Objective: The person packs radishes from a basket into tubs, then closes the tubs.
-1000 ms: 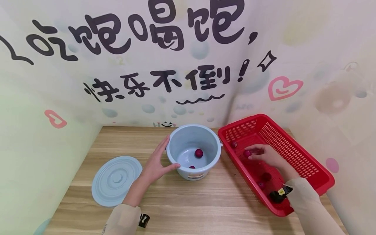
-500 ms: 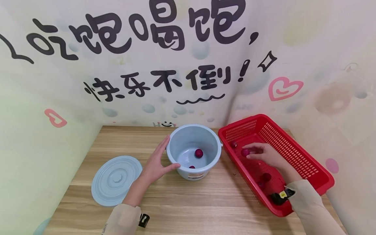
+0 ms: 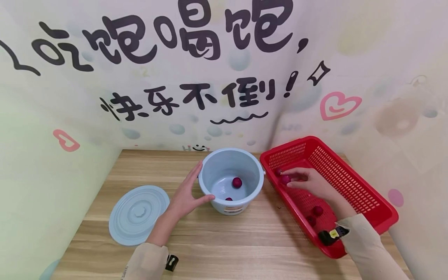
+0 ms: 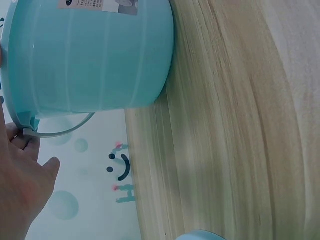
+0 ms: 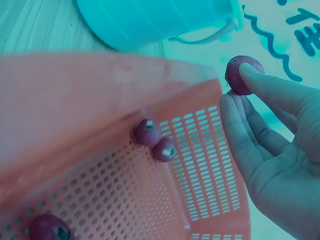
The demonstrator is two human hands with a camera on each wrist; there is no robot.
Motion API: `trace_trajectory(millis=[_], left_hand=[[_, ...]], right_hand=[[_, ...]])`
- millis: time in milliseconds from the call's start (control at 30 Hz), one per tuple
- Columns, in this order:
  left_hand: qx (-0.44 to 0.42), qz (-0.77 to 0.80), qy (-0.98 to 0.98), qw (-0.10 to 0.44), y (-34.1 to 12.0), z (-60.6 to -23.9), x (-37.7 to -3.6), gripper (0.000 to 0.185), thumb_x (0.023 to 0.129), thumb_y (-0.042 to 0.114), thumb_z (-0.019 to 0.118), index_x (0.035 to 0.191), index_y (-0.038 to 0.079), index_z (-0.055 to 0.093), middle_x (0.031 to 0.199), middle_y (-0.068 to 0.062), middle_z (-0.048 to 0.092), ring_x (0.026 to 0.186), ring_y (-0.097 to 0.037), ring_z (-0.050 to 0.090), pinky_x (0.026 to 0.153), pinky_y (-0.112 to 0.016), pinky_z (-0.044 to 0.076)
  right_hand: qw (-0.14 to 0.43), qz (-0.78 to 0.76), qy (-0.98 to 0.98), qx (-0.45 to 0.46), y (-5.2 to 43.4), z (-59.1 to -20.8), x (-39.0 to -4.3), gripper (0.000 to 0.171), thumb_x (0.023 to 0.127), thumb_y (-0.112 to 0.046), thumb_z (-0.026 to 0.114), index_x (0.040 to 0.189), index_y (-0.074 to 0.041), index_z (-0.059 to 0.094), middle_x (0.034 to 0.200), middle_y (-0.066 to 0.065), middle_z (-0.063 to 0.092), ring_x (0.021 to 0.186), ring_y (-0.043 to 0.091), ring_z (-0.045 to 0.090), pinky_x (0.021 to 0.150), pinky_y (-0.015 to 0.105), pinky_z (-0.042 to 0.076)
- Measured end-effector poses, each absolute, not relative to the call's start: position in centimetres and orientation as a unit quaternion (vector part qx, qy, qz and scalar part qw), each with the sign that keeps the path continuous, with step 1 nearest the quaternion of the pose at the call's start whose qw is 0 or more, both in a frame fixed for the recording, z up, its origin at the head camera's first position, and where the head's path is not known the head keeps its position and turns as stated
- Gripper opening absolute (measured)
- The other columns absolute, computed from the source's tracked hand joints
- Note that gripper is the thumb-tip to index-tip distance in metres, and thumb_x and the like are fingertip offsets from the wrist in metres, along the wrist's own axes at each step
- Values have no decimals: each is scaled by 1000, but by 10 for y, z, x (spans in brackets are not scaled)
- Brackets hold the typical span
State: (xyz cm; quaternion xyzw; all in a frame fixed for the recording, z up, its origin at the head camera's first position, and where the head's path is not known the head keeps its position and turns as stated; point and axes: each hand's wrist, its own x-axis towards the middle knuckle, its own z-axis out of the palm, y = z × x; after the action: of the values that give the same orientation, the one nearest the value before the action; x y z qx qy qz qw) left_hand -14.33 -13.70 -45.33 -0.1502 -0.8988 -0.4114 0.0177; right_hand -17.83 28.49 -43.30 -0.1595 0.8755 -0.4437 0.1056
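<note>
In the head view, my left hand [image 3: 183, 196] lies along the left side of a light blue bucket [image 3: 206, 196], fingers mostly straight, thumb on the front rim. Inside the bucket are a red radish [image 3: 237, 182] and part of another at the near wall. My right hand [image 3: 311, 182] pinches a red radish [image 5: 239, 75] between thumb and fingers, over the left part of a red plastic basket [image 3: 376, 217]. More radishes [image 5: 147, 133] lie on the basket floor, some with pale cut tops in the right wrist view. In the left wrist view, some left fingers are hidden.
The bucket's round blue lid [image 3: 139, 214] lies on the wooden table [image 3: 224, 249] at the left. A patterned wall [image 3: 196, 128] with writing stands close behind the bucket and basket. Another wall borders the right side. The bucket's thin handle [image 4: 65, 131] hangs down.
My right hand has moved left and slightly up in the head view, carrying the pinched radish towards the basket's left rim. The left hand and bucket stay in place.
</note>
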Motion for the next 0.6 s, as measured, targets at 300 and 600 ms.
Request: trace_trajectory(millis=[300, 600], left_hand=[[-157, -414, -896, 27, -137, -455, -143, 104, 78, 42, 83, 160, 21, 22, 168, 1, 20, 154, -31, 23, 118, -61, 30], [-157, -419, -894, 28, -137, -457, -143, 103, 78, 42, 83, 160, 20, 23, 168, 1, 20, 154, -31, 23, 118, -62, 31]], right_hand=[[91, -425, 886, -163, 270, -420, -176, 39, 89, -24, 75, 127, -16, 68, 125, 10, 68, 100, 16, 65, 81, 18, 58], [92, -418, 891, -150, 249, -403, -172, 43, 86, -23, 78, 128, -20, 68, 121, 7, 71, 98, 20, 68, 81, 25, 61]])
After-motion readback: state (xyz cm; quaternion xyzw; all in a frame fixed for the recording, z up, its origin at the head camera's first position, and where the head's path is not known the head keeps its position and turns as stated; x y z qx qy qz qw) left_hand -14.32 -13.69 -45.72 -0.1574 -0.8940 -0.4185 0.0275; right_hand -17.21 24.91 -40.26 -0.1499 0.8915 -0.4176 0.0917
